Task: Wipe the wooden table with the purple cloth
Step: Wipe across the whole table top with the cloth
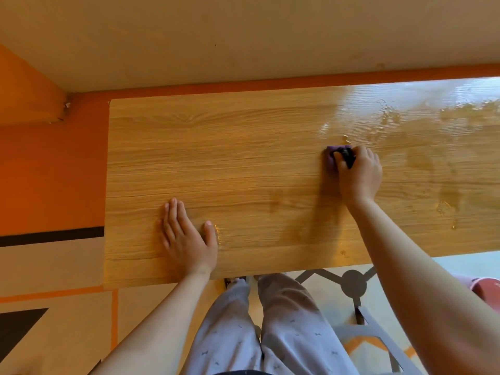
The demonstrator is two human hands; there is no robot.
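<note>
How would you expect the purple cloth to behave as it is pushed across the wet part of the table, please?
Probably floppy: the purple cloth is bunched small under the curled fingers of the right hand. It likely glides easily, since the wooden table looks glossy and water patches lie just beyond it. It may grow heavier as it soaks.

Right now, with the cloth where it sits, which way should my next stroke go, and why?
Probably push the purple cloth away and to the right. The right hand grips it just short of some droplets, and a glossy wet patch covers the far right of the wooden table. The side near the flat left hand looks mostly dry.
</note>
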